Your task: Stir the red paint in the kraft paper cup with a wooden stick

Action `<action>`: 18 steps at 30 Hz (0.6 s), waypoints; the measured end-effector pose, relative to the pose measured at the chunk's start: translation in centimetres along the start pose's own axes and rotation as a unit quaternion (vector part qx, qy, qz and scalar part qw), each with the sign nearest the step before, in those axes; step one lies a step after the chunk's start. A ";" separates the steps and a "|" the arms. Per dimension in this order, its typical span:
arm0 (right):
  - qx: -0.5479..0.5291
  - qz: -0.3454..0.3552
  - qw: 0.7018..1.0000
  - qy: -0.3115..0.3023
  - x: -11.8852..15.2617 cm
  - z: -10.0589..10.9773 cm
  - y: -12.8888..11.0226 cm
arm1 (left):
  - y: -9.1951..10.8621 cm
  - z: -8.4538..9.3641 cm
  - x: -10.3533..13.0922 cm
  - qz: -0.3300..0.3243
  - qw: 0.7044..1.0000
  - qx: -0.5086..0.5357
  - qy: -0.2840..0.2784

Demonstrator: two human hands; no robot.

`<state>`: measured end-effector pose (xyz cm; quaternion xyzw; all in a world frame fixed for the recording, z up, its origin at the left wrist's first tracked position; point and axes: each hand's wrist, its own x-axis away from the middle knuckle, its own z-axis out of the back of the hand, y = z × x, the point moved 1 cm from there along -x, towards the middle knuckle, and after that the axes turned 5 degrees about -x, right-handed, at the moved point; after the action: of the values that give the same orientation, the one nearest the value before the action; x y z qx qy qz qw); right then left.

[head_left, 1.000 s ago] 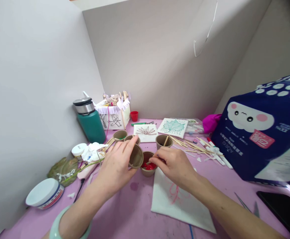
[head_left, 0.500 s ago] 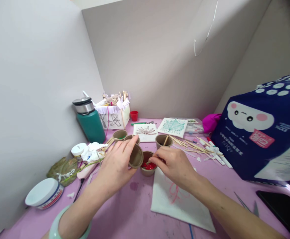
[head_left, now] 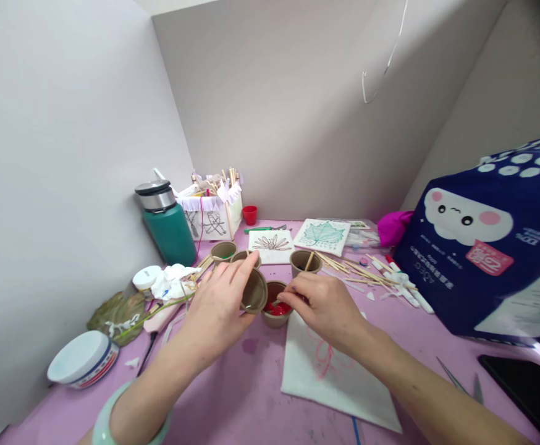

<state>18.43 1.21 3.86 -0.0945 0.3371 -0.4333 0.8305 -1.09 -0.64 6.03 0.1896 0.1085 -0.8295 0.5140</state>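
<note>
My left hand (head_left: 223, 293) is wrapped round a brown cup (head_left: 254, 290), tilted towards the right. Just right of it, a second brown cup (head_left: 276, 318) stands on the table with red paint (head_left: 279, 308) inside. My right hand (head_left: 319, 303) pinches a thin stick (head_left: 275, 303) whose lower end is in the red paint. Beneath my right forearm lies a white canvas (head_left: 335, 377) with a pink-red line drawing. Another cup (head_left: 305, 264) with a stick leaning in it stands behind my right hand. A cup with green paint (head_left: 223, 252) is behind my left hand.
A green bottle (head_left: 170, 235), a decorated box (head_left: 214, 216) and a white bowl (head_left: 82, 360) stand left. Two drawn canvases (head_left: 322, 236) lie at the back. Sticks, markers (head_left: 421, 300), a large blue package (head_left: 478, 259), scissors and a black device (head_left: 524, 389) are right.
Hardly anything differs. The cup in my left hand has tipped very slightly, and both hands remain in nearly the same places.
</note>
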 end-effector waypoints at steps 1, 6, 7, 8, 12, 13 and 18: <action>0.000 0.000 1.000 0.000 0.0 0.0 0.0 | 0.0 0.0 0.0 -0.001 1.000 0.001 0.000; -0.002 0.000 1.000 -0.005 0.0 0.0 0.0 | 0.1 -0.1 0.0 -0.001 1.000 0.006 0.005; -0.002 -0.001 1.000 -0.005 0.0 0.0 0.0 | 0.0 -0.1 0.0 0.001 1.000 0.008 0.007; -0.002 -0.003 1.000 -0.005 0.0 0.0 0.0 | 0.0 -0.1 0.0 0.003 1.000 0.012 0.010; -0.001 -0.001 1.000 -0.005 0.0 0.1 0.0 | -0.4 -0.1 0.4 0.014 0.998 0.059 0.036; 0.000 -0.002 1.000 -0.005 0.0 0.1 0.0 | -0.6 -0.1 0.6 0.028 0.996 0.075 0.041; 0.018 -0.015 1.000 -0.011 -0.1 0.1 0.3 | -1.8 -0.9 1.9 0.146 0.982 0.119 0.032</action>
<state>18.60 1.45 3.84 -0.0894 0.3190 -0.4503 0.8292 -3.29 -1.04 4.43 0.2892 -0.0034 -0.7461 0.5998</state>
